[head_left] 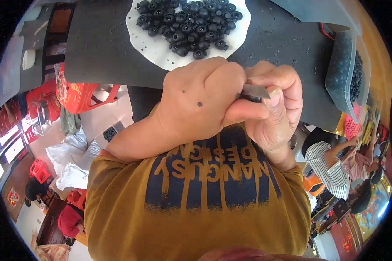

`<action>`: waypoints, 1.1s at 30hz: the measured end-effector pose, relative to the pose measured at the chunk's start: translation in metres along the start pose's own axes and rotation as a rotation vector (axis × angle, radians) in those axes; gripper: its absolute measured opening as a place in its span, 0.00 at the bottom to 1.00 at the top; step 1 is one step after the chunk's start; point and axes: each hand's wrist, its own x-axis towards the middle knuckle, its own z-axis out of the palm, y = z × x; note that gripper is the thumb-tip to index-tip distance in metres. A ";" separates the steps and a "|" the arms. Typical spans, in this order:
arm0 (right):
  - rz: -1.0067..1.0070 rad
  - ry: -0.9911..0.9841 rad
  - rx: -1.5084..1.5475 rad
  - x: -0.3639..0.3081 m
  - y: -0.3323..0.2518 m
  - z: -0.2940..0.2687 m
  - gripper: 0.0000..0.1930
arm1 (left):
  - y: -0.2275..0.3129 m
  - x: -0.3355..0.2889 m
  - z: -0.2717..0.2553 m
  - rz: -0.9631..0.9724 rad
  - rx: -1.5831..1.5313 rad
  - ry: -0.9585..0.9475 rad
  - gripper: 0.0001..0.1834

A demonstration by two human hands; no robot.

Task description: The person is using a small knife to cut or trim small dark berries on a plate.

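Your left hand (200,93) is clamped on a small metal blade (256,90), its free end at the thumb of your right hand (274,111). A black piece (252,99) lies just under the blade, between both hands; whether your right fingers pinch it, I cannot tell.

Two foreground hands (200,93) (279,111) — one blade (255,91), one plate (161,58) — dozens of black pieces (186,28).

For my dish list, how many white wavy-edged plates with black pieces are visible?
1: the plate on the dark table, beyond the left hand. I see no others.
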 end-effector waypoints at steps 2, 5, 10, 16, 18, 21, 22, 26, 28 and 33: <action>-0.034 0.005 -0.025 -0.002 0.004 0.000 0.08 | 0.002 -0.001 0.001 -0.015 -0.002 0.017 0.25; -0.048 0.029 -0.056 -0.002 0.003 0.002 0.08 | 0.003 -0.003 0.003 -0.004 0.038 0.041 0.25; -0.071 0.033 -0.132 0.001 0.002 -0.001 0.08 | 0.005 0.000 -0.006 -0.025 0.002 -0.045 0.25; -0.634 0.528 -0.723 0.031 -0.067 -0.068 0.06 | 0.004 -0.006 -0.001 -0.392 -0.408 -0.384 0.21; -0.630 0.800 -1.107 0.036 -0.100 -0.103 0.07 | 0.000 -0.007 -0.002 -0.417 -0.466 -0.411 0.17; -0.466 0.860 -1.498 0.039 -0.137 -0.151 0.09 | -0.004 -0.010 0.004 -0.456 -0.474 -0.475 0.17; -0.391 0.809 -1.838 0.042 -0.140 -0.152 0.09 | -0.005 -0.011 0.006 -0.429 -0.454 -0.485 0.16; -0.551 0.739 -1.529 0.059 -0.098 -0.110 0.07 | -0.012 -0.007 0.010 -0.431 -0.489 -0.483 0.16; -0.429 0.445 -1.497 0.067 -0.067 -0.068 0.07 | -0.014 -0.006 0.009 -0.430 -0.488 -0.511 0.16; -0.264 -0.166 -1.535 0.095 -0.002 -0.052 0.09 | -0.016 -0.009 0.008 -0.376 -0.456 -0.486 0.15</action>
